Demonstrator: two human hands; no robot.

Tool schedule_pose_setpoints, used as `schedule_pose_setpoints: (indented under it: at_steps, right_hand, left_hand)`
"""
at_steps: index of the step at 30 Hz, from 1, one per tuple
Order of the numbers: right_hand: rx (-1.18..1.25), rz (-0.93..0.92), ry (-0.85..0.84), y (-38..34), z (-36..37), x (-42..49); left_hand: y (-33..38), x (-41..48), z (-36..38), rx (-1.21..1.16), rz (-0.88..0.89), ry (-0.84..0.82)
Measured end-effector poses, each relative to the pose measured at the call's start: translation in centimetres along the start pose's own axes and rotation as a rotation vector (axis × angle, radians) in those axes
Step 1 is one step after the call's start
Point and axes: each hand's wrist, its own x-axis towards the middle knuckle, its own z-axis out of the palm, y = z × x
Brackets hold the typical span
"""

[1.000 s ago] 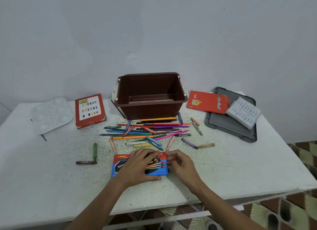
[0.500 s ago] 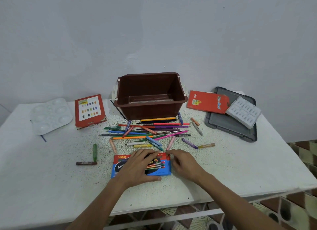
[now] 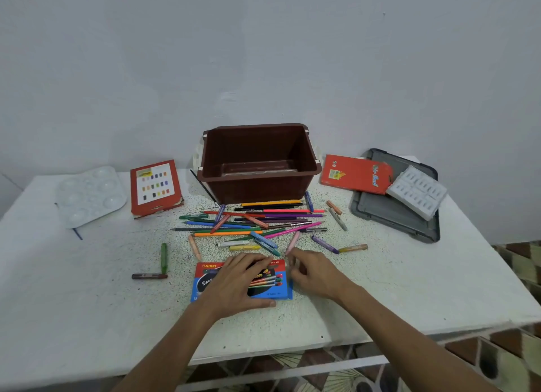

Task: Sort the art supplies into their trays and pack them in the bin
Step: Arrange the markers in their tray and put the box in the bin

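A blue-and-red pencil box is laid flat near the front edge of the tabletop, its long axis running left to right, parallel with that edge. It is pressed down by the left hand, fingers spread nearly straight across it, thumb along the near side. The right hand is held at the box's right end with fingers curled, but whether anything is pinched cannot be told.

Just beyond, a pile of pencils and crayons is scattered, most lying left to right, up to the foot of one brown bin. Two crayons are set apart at the left: a green crayon pointing away and a dark brown crayon lying crosswise. Two orange boxes are counted — the left orange box and the right orange box. One white palette, one grey tray and one white moulded tray are placed toward the far corners. Bare tabletop is left on both sides of the pencil box.
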Motion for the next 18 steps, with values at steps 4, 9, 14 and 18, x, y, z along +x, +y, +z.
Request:
schedule_pose_setpoints:
  at_steps: [4, 9, 14, 18]
  right_hand:
    - [-0.011, 0.056, 0.003, -0.3, 0.2, 0.0]
    - [0.076, 0.178, 0.060, -0.4, 0.6, -0.5]
    - [0.126, 0.289, 0.067, -0.5, 1.3, -0.6]
    - [0.168, 0.327, 0.045, -0.9, 1.3, -0.4]
  left_hand:
    - [-0.1, 0.0, 0.0, -0.010, -0.003, 0.030]
    - [-0.3, 0.0, 0.0, -0.017, -0.002, 0.058]
    - [-0.4, 0.1, 0.1, -0.033, -0.002, 0.097]
    - [-0.4, 0.1, -0.1, -0.038, -0.009, 0.108]
